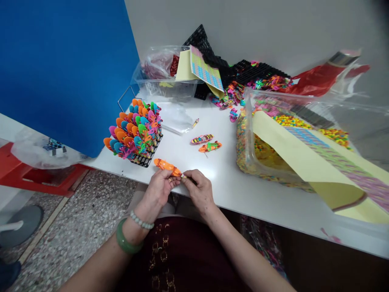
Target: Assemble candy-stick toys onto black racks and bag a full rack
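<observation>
An orange toy skateboard (165,165) is held just above the table's front edge by my left hand (160,186), thumb on top and fingers curled beneath. At its right end, my right hand (199,188) pinches a small pale piece with coloured specks (183,175), which looks like the end of a small tube; my fingers cover most of it. Beyond my hands lie a striped toy skateboard (202,139) and an orange one with a green figure (210,147). Farther back rests a small candy-filled tube (195,122).
A black rack (141,162) full of upright colourful toys stands left. On the right, a clear bin (249,134) holds many tiny coloured pieces, with yellow-backed sticker sheets (282,146) across it. Behind are a clear tub (170,90), black grids (202,42) and a pile of toys (235,93).
</observation>
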`<state>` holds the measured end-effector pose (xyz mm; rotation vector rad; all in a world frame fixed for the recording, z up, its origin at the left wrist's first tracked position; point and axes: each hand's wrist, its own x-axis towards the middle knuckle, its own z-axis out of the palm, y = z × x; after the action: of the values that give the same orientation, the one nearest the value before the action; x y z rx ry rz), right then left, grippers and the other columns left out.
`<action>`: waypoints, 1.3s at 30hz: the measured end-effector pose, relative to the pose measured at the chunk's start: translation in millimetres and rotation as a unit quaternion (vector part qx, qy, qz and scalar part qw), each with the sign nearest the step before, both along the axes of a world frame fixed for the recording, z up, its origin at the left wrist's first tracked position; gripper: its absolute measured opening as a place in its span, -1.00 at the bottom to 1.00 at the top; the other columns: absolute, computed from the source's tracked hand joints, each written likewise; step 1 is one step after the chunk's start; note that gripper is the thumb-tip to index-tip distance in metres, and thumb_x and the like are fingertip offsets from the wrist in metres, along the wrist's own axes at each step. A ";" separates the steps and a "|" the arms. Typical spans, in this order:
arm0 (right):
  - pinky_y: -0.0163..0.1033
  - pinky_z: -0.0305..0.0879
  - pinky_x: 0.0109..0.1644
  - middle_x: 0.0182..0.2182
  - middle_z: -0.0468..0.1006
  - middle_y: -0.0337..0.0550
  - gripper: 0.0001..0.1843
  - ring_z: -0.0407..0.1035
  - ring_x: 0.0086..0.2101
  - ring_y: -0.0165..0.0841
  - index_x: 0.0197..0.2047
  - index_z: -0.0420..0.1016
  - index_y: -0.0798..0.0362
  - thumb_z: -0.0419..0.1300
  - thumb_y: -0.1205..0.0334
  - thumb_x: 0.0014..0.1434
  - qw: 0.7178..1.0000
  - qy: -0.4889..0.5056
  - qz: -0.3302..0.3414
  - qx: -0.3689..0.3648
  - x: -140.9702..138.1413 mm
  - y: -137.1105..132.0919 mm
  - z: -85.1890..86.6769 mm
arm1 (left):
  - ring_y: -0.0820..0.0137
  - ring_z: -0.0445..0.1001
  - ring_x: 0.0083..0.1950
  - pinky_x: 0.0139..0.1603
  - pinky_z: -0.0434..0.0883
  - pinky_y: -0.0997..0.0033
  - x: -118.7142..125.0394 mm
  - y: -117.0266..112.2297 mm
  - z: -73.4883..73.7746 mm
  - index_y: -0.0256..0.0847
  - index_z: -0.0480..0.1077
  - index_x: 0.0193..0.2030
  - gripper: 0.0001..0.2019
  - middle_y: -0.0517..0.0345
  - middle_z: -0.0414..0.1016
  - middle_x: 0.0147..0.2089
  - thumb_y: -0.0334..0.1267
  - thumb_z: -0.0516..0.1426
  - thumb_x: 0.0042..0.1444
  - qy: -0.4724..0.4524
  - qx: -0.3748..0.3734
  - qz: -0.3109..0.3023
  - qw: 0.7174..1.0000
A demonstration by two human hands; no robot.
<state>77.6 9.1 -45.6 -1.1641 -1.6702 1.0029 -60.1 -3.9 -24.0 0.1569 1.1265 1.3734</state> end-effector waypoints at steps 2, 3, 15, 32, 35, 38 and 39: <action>-0.27 0.30 -0.25 -0.38 0.52 -0.23 -0.89 0.39 -0.35 -0.37 -0.33 0.52 -0.02 0.16 0.24 0.17 1.000 -0.003 -0.003 0.000 -0.8 1.1 -1.1 | 0.45 0.47 -0.46 -0.38 0.46 0.45 1.0 0.6 0.2 -0.35 0.43 -0.37 -0.90 0.10 0.53 -0.44 -0.44 0.20 -0.10 -0.002 0.010 -0.015 1.000; -0.27 0.30 -0.25 -0.38 0.51 -0.23 -0.89 0.39 -0.35 -0.37 -0.33 0.52 -0.02 0.16 0.25 0.17 1.000 -0.005 -0.003 0.001 -1.0 1.4 -1.4 | 0.45 0.47 -0.46 -0.38 0.46 0.46 1.0 1.1 0.7 -0.35 0.44 -0.37 -0.91 0.09 0.53 -0.44 -0.45 0.20 -0.10 0.001 0.007 -0.027 1.000; -0.27 0.29 -0.26 -0.40 0.50 -0.23 -0.88 0.37 -0.37 -0.37 -0.35 0.51 -0.01 0.14 0.25 0.15 1.000 -0.006 -0.002 -0.003 2.0 1.3 -2.6 | 0.55 0.26 -0.68 -0.68 0.15 0.59 -6.1 8.7 8.0 -0.31 0.36 -0.40 -0.89 0.14 0.41 -0.58 -0.44 0.03 0.10 -0.020 -0.102 -0.027 0.994; -0.29 0.28 -0.27 -0.40 0.50 -0.24 -0.90 0.37 -0.37 -0.39 -0.34 0.51 0.00 0.16 0.26 0.16 1.000 -0.002 -0.005 0.001 3.2 0.0 -3.5 | 0.40 0.48 -0.56 -0.58 0.35 0.50 -1.6 4.2 13.1 -0.32 0.38 -0.32 -0.91 0.09 0.48 -0.51 -0.43 0.05 0.09 0.013 -0.069 -0.043 0.997; -0.29 0.27 -0.27 -0.41 0.48 -0.23 -0.89 0.37 -0.38 -0.39 -0.35 0.51 0.00 0.15 0.26 0.17 1.000 -0.001 0.004 0.009 2.1 -0.9 -4.4 | 0.40 0.49 -0.52 -0.54 0.39 0.49 -2.4 5.3 10.5 -0.33 0.38 -0.35 -0.91 0.06 0.50 -0.49 -0.43 0.05 0.08 0.009 -0.054 -0.057 0.997; -0.29 0.27 -0.27 -0.41 0.47 -0.23 -0.88 0.36 -0.38 -0.39 -0.36 0.49 0.00 0.14 0.25 0.18 1.000 -0.002 0.014 0.012 1.7 -2.0 -4.6 | 0.45 0.45 -0.57 -0.59 0.32 0.54 -4.8 8.0 8.6 -0.33 0.38 -0.37 -0.90 0.09 0.48 -0.51 -0.45 0.05 0.09 0.017 -0.071 -0.063 0.995; -0.29 0.27 -0.28 -0.41 0.47 -0.23 -0.88 0.36 -0.38 -0.39 -0.37 0.49 0.00 0.14 0.25 0.18 1.000 -0.002 0.017 0.011 1.9 -2.1 -4.6 | 0.47 0.43 -0.60 -0.60 0.30 0.55 -5.6 8.8 8.3 -0.33 0.38 -0.37 -0.90 0.10 0.47 -0.52 -0.45 0.05 0.09 0.023 -0.082 -0.063 0.994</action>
<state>79.6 7.0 -50.2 -1.1274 -1.7059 1.0021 -65.8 4.9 -15.7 0.1395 1.2402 1.1655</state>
